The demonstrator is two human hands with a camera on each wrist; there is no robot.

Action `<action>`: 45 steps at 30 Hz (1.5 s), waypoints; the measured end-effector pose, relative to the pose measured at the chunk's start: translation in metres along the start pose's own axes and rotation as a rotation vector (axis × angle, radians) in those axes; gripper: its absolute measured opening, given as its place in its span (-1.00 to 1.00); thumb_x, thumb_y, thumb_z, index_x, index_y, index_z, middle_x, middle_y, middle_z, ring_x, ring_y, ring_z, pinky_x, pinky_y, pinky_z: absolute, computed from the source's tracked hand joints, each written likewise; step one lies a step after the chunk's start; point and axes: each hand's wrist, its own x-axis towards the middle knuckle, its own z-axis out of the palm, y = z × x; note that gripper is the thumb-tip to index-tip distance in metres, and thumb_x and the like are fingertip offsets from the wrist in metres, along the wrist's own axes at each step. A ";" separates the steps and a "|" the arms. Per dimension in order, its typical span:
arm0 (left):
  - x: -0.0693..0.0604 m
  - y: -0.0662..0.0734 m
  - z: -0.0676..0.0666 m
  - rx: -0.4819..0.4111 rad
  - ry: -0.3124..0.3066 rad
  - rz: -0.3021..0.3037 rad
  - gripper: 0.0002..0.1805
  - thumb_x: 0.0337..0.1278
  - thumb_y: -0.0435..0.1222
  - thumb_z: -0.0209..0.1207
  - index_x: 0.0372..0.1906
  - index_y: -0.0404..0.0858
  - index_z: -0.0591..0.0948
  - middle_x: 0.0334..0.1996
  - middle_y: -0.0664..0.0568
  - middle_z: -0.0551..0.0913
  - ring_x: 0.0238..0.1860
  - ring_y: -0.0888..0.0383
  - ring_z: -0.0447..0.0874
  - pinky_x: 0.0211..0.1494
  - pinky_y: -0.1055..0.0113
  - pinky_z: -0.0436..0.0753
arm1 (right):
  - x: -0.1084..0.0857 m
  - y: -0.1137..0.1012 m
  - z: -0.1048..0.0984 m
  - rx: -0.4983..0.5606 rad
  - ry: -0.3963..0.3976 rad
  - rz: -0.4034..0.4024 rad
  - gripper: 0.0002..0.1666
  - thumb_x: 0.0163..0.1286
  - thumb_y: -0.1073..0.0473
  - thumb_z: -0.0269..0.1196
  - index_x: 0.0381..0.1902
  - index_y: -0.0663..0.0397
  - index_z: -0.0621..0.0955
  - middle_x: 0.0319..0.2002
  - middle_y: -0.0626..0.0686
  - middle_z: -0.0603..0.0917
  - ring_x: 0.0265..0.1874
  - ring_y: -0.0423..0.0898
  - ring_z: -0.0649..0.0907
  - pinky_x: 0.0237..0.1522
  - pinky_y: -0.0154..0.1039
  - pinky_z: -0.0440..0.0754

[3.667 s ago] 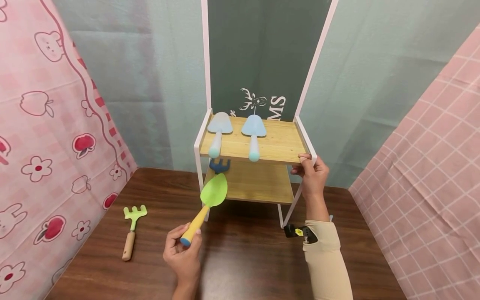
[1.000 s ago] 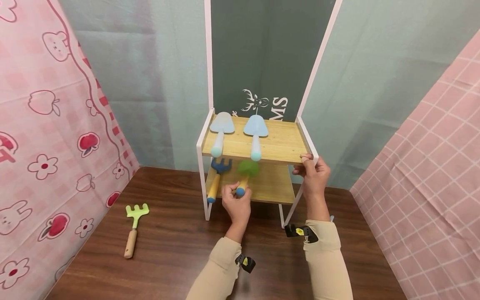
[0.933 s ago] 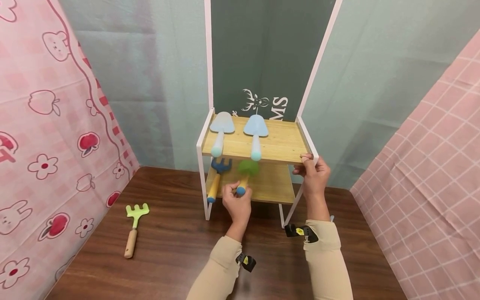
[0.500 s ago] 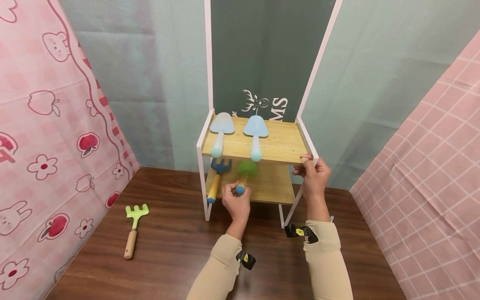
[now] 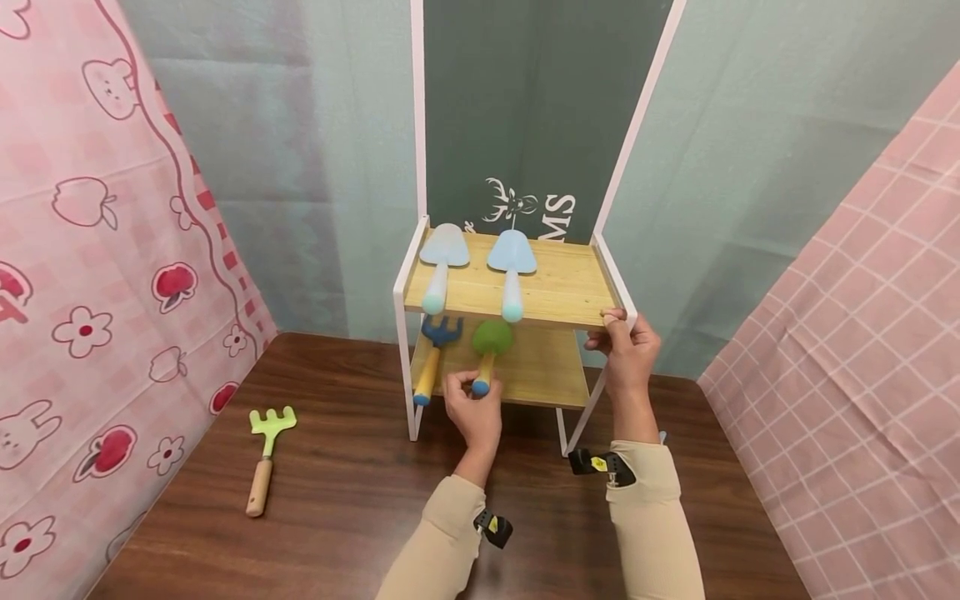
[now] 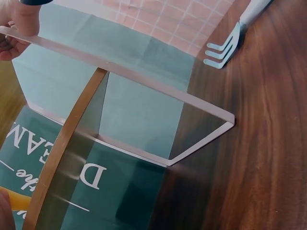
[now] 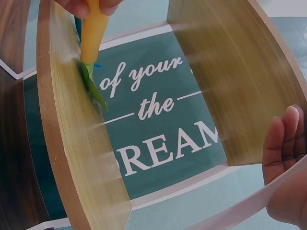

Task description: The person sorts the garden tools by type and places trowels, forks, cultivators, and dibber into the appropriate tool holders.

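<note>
My left hand pinches the yellow handle of a green trowel at the lower shelf's front edge. The blade reaches in over the lower shelf, close to its surface in the right wrist view, where the trowel points away from the fingers. My right hand grips the front right corner of the white-framed two-tier shelf, thumb on top. A blue hand fork with a yellow handle lies on the lower shelf, left of the trowel. Two trowels, one whitish and one light blue, lie on the upper shelf.
A green hand rake with a wooden handle lies on the brown table at the left. A light blue fork lies on the table right of the shelf. Patterned pink curtains flank the table.
My left hand has carried the green trowel from above the table, right and forward, into the lower shelf. In the last half second it has shifted only slightly. My right hand keeps its grip.
</note>
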 end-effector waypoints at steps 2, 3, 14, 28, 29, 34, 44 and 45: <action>-0.003 0.000 -0.002 -0.041 -0.028 -0.029 -0.68 -0.35 -0.56 0.36 -0.42 -0.25 0.50 -0.32 0.02 0.45 -0.25 0.10 0.45 -0.38 0.26 0.54 | 0.000 0.000 0.000 0.000 0.002 0.002 -0.79 0.24 0.50 0.05 -0.47 0.25 0.59 -0.67 0.12 0.55 -0.77 -0.13 0.56 -0.71 -0.32 0.55; -0.004 0.001 -0.003 -0.063 -0.045 -0.044 -0.68 -0.34 -0.57 0.36 -0.40 -0.27 0.51 -0.30 0.01 0.44 -0.24 0.09 0.45 -0.36 0.25 0.55 | 0.000 0.000 0.000 0.003 0.003 0.003 -0.80 0.24 0.50 0.06 -0.47 0.25 0.59 -0.67 0.12 0.55 -0.77 -0.13 0.56 -0.72 -0.32 0.55; -0.013 0.027 -0.024 -0.181 -0.168 -0.073 -0.76 -0.24 -0.65 0.27 -0.36 -0.54 0.48 -0.32 -0.21 0.43 -0.28 -0.01 0.48 -0.28 0.23 0.63 | 0.000 0.001 -0.001 -0.007 0.008 0.007 -0.80 0.26 0.49 0.06 -0.47 0.27 0.59 -0.66 0.12 0.54 -0.77 -0.14 0.56 -0.71 -0.32 0.56; -0.013 0.019 -0.032 -0.173 -0.248 -0.032 -0.73 -0.20 -0.57 0.35 -0.34 -0.55 0.53 -0.33 -0.22 0.47 -0.29 -0.10 0.57 -0.23 0.07 0.62 | 0.000 0.001 -0.001 0.008 0.004 0.000 -0.80 0.24 0.50 0.05 -0.46 0.28 0.59 -0.64 0.12 0.55 -0.76 -0.14 0.56 -0.71 -0.32 0.56; -0.012 0.019 -0.032 -0.170 -0.250 -0.037 -0.73 -0.20 -0.56 0.36 -0.33 -0.55 0.53 -0.33 -0.22 0.47 -0.29 -0.09 0.58 -0.22 0.08 0.62 | 0.000 0.001 -0.001 0.005 0.003 -0.002 -0.80 0.24 0.50 0.05 -0.46 0.28 0.59 -0.64 0.12 0.55 -0.76 -0.14 0.57 -0.71 -0.32 0.56; -0.010 0.020 -0.031 -0.140 -0.251 -0.032 -0.73 -0.19 -0.53 0.37 -0.33 -0.53 0.54 -0.34 -0.21 0.49 -0.27 -0.07 0.58 -0.20 0.09 0.62 | 0.001 0.001 -0.001 0.010 0.000 -0.001 -0.83 0.24 0.49 0.06 -0.45 0.31 0.58 -0.64 0.12 0.55 -0.75 -0.14 0.57 -0.70 -0.32 0.56; -0.009 0.024 -0.031 -0.126 -0.257 -0.041 -0.73 -0.18 -0.53 0.36 -0.32 -0.54 0.54 -0.33 -0.24 0.50 -0.27 -0.14 0.57 -0.20 -0.06 0.58 | 0.002 0.001 -0.001 0.012 -0.006 0.009 -0.83 0.24 0.49 0.06 -0.45 0.29 0.58 -0.65 0.13 0.55 -0.75 -0.14 0.57 -0.70 -0.31 0.57; -0.009 0.024 -0.031 -0.128 -0.256 -0.038 -0.73 -0.19 -0.54 0.36 -0.33 -0.55 0.53 -0.34 -0.25 0.50 -0.28 -0.14 0.57 -0.21 -0.06 0.58 | 0.002 0.000 0.000 0.013 -0.005 0.010 -0.83 0.24 0.49 0.06 -0.45 0.29 0.58 -0.65 0.13 0.55 -0.75 -0.14 0.57 -0.70 -0.31 0.57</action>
